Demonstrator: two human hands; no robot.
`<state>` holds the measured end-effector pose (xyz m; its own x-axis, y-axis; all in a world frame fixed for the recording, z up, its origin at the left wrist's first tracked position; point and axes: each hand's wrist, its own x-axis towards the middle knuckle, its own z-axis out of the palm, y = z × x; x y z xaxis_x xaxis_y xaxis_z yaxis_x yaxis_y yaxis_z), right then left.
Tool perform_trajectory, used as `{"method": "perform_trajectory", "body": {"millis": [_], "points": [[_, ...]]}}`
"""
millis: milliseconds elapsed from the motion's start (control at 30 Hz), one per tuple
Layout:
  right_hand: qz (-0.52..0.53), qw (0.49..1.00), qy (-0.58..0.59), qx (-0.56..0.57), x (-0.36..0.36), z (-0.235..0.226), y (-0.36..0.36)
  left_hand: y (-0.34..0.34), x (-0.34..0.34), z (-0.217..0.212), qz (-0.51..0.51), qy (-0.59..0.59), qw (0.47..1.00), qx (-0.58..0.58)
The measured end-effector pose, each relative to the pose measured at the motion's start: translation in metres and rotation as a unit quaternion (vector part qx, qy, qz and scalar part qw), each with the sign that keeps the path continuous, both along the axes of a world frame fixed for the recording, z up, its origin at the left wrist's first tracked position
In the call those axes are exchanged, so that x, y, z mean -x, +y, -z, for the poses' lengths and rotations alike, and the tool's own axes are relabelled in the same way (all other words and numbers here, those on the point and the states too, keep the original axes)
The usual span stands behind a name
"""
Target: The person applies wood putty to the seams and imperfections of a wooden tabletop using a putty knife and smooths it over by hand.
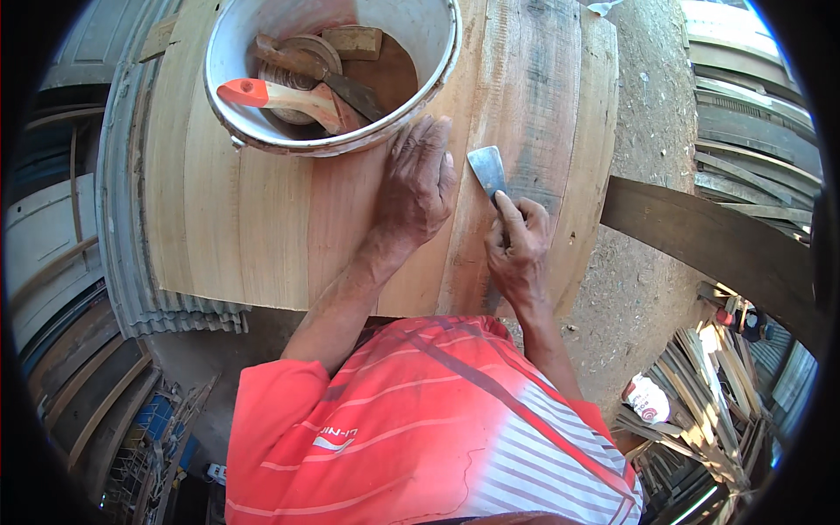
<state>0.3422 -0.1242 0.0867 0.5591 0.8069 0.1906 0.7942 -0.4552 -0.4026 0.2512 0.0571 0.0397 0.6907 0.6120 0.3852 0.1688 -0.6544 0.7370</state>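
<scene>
My right hand (519, 238) grips a putty knife (486, 166), index finger pressed along it and its wide metal blade pointing away from me over the boards. To its left, my left hand (420, 182) is closed just beside the near right wall of a white bucket (328, 147). Whatever its fingers hold, if anything, is hidden. Inside the bucket lie a paintbrush (293, 101) with a pale, red-tipped handle, a dark-bladed scraper (354, 94), a small wooden block (353, 42) and a round lid-like piece (306, 52). Under both hands is a panel of joined wooden boards (271, 227).
Corrugated metal sheets (131, 210) run along the panel's left side. A dark plank (709, 232) extends from its right edge. Stacked boards (752, 122) stand far right, above a heap of scrap wood (713, 394) with a white-and-red container (646, 400). More timber (87, 385) lies lower left.
</scene>
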Motion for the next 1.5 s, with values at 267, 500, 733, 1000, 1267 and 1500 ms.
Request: {"method": "perform_trajectory", "body": {"millis": [267, 500, 733, 1000, 1267, 1500], "points": [[0.004, 1.0, 0.007, -0.022, -0.023, 0.006, 0.059, 0.002, 0.002, -0.005, -0.001, -0.006, 1.0, 0.0], [0.03, 0.999, 0.014, 0.012, -0.062, 0.009, 0.126, 0.002, 0.004, -0.002, 0.003, -0.008, 1.0, 0.001], [0.03, 0.999, 0.01, 0.009, -0.041, 0.005, 0.123, 0.002, 0.004, -0.003, -0.002, -0.019, 1.0, 0.007], [0.057, 0.996, 0.044, 0.043, -0.063, -0.004, 0.162, 0.003, 0.005, -0.006, 0.009, -0.024, 0.999, 0.026], [0.066, 0.996, 0.031, 0.059, -0.086, 0.004, 0.192, 0.005, 0.005, -0.007, 0.018, -0.027, 0.999, 0.038], [0.054, 0.995, 0.021, 0.075, -0.117, 0.003, 0.219, 0.006, 0.005, -0.014, 0.026, -0.024, 0.997, 0.063]]}}
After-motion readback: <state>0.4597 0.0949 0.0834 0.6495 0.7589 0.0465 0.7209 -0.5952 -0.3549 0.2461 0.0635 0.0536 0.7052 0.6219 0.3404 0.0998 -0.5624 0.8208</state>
